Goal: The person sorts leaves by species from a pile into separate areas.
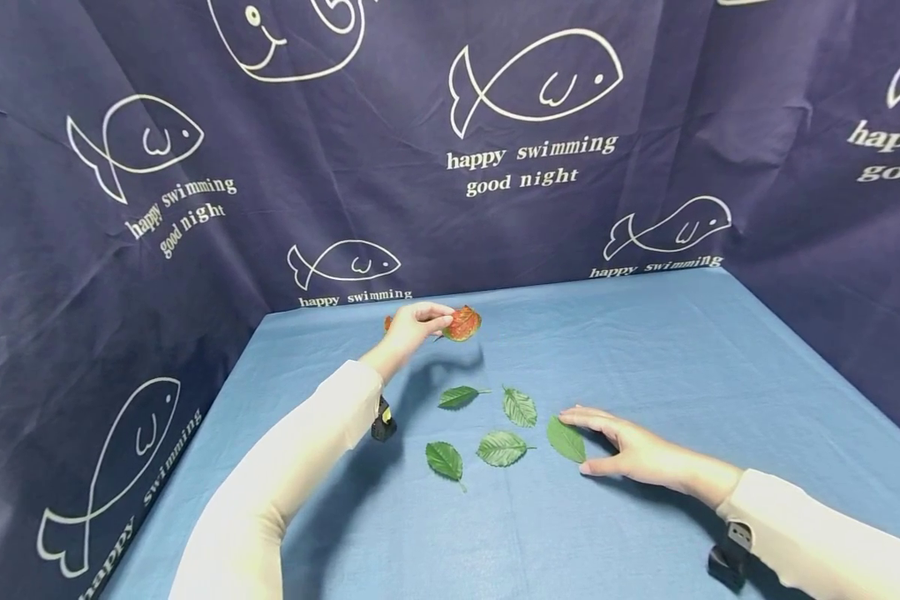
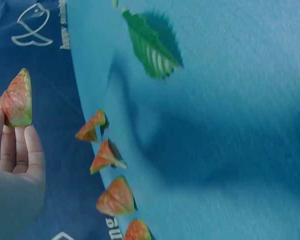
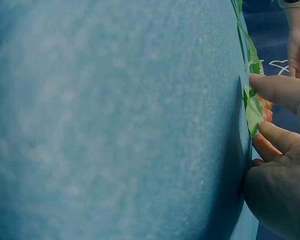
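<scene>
My left hand (image 1: 416,323) is raised over the far part of the table, pinching a red-orange leaf (image 1: 462,324) with yellow-green edges between thumb and fingers. In the left wrist view that leaf (image 2: 16,100) stands upright from the fingertips. My right hand (image 1: 637,450) is low at the table, thumb and forefinger spread at the two ends of a green leaf (image 1: 566,439). The right wrist view shows this leaf (image 3: 253,112) edge-on between the spread fingertips. Left of it lie more green leaves, among them a pale one (image 1: 502,448) and a darker one (image 1: 444,460).
Several red-orange leaves (image 2: 115,196) lie in a row on the cloth in the left wrist view, mostly hidden behind my left hand in the head view. A blue cloth (image 1: 495,533) covers the table. Dark blue fish-print curtains (image 1: 420,167) hang behind and at both sides.
</scene>
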A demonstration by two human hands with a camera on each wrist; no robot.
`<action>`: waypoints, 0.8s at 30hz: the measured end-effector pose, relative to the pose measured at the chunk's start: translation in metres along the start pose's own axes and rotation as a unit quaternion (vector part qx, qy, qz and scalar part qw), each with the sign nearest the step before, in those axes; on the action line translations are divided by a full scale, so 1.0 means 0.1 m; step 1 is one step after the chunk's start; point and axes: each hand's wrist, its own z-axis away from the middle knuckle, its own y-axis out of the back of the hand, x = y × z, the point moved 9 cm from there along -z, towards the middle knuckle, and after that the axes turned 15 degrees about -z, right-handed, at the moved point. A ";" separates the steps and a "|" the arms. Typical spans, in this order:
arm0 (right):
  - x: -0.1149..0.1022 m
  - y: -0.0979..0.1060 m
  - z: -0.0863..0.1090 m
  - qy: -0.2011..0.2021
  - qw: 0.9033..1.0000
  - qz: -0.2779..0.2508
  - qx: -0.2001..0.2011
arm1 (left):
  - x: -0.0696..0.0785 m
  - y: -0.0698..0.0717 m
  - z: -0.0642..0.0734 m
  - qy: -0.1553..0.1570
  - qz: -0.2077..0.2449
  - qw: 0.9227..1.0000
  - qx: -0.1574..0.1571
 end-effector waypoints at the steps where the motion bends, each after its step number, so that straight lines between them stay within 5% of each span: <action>1: 0.01 0.00 0.00 -0.001 1.000 0.006 0.000 | -0.01 0.04 0.00 0.002 0.001 1.000 0.005; 8: -0.01 0.00 0.00 -0.001 0.999 0.039 0.002 | -0.04 0.33 0.08 0.010 -0.002 1.000 0.028; 24: -0.07 -0.02 0.02 0.044 0.996 0.073 -0.036 | -0.41 0.85 0.08 0.056 -0.014 0.990 0.126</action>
